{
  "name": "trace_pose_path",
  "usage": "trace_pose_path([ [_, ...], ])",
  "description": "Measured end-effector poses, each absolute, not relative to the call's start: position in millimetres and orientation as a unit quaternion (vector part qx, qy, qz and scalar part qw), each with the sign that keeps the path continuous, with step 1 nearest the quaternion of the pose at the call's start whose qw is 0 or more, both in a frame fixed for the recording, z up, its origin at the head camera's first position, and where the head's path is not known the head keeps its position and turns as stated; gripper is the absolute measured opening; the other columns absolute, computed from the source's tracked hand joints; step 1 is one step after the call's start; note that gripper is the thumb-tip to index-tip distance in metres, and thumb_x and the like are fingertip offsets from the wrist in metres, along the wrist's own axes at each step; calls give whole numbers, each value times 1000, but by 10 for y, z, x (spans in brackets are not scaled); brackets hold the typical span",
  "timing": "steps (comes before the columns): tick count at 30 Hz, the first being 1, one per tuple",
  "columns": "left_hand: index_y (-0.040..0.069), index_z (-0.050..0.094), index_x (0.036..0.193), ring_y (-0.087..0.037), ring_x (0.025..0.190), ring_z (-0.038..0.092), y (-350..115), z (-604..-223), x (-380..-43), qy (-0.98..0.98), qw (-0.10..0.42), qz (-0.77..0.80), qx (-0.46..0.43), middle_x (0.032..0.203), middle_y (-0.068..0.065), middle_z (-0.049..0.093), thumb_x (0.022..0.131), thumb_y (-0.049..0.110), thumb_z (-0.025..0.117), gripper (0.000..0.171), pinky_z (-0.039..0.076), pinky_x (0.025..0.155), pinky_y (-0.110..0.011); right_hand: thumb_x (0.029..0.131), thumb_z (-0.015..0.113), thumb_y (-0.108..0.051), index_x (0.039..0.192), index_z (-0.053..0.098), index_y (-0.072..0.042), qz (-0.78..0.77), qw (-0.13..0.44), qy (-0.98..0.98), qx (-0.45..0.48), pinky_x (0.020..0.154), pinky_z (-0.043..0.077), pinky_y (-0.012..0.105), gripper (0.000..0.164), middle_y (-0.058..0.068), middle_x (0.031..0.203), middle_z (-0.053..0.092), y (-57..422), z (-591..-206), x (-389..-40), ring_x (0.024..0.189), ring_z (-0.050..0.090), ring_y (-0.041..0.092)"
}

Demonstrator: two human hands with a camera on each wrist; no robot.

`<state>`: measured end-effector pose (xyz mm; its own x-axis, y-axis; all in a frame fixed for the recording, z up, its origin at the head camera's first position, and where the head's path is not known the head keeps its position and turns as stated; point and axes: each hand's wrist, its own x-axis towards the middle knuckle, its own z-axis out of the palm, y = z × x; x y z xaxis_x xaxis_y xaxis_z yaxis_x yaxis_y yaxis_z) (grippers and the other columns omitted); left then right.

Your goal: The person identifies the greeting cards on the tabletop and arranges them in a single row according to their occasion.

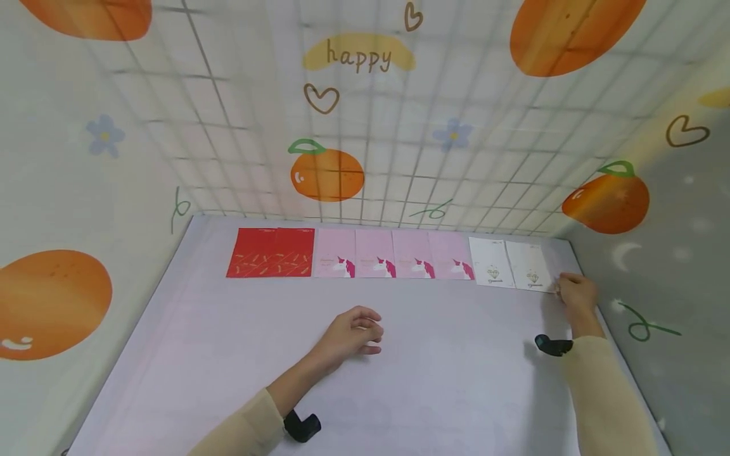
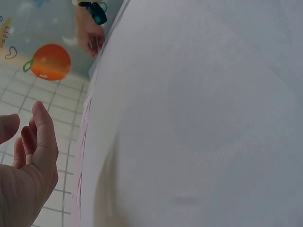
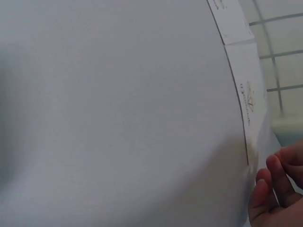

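Observation:
Near the back edge of the white table, flat cards lie side by side in a row. Two red cards are at the left, then several pink unicorn cards, then a white card and another white card, each with a small gold diamond print. My right hand is at the lower right corner of the rightmost white card, fingertips touching its edge. In the right wrist view its fingers are bent beside that card's end. Over the middle of the table my left hand hovers, loosely curled and holding nothing.
A back wall with a grid pattern and printed oranges rises behind the row. Printed side walls stand along the table's left and right edges. My right forearm lies close to the right wall. A dark camera is worn on each wrist.

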<state>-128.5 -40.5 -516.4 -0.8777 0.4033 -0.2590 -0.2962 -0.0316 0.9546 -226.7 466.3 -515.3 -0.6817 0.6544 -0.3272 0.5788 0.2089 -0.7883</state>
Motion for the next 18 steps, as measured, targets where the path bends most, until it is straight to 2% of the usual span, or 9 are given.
trace_pose_path([
  [4, -6, 54, 125, -43, 100, 65, -534, -5129, -1284, 658, 229, 717, 33, 103, -17, 64, 94, 16, 72, 43, 59, 76, -40, 103, 50, -20, 145, 51, -7, 467, 53, -788, -398, 81, 50, 26, 45, 13, 141, 51, 4603, -5093, -2238, 107, 53, 21],
  [7, -5, 53, 126, -45, 102, 64, -655, -5081, -1290, 666, 214, 714, 30, 105, -17, 63, 94, 17, 71, 43, 59, 77, -40, 104, 51, -29, 144, 53, -9, 473, 74, -790, -384, 84, 49, 27, 45, 9, 135, 55, 4512, -5032, -2240, 101, 56, 17],
  [9, -5, 53, 126, -46, 103, 64, -735, -5050, -1298, 670, 205, 713, 26, 106, -17, 62, 95, 17, 71, 43, 59, 78, -41, 104, 53, -33, 142, 56, -10, 481, 92, -792, -365, 82, 49, 26, 45, 6, 127, 58, 4429, -4982, -2243, 94, 58, 14],
  [11, -5, 53, 126, -46, 103, 63, -813, -5023, -1311, 671, 196, 715, 20, 106, -18, 61, 95, 16, 70, 42, 59, 78, -41, 102, 56, -35, 138, 59, -10, 488, 109, -796, -342, 74, 48, 22, 44, 1, 116, 59, 4326, -4920, -2233, 86, 57, 11],
  [15, -4, 53, 126, -46, 104, 63, -946, -4971, -1322, 677, 178, 714, 5, 107, -18, 61, 95, 14, 70, 40, 59, 78, -42, 101, 59, -31, 128, 64, -8, 512, 139, -800, -279, 68, 51, 19, 35, -3, 102, 60, 4064, -4791, -2156, 84, 60, 14],
  [18, -1, 54, 126, -45, 105, 63, -1027, -4946, -1317, 685, 165, 710, -2, 108, -17, 62, 94, 14, 70, 39, 59, 78, -41, 102, 59, -26, 121, 65, -7, 521, 156, -808, -227, 65, 51, 17, 28, -2, 98, 61, 3845, -4703, -2066, 81, 61, 13],
])
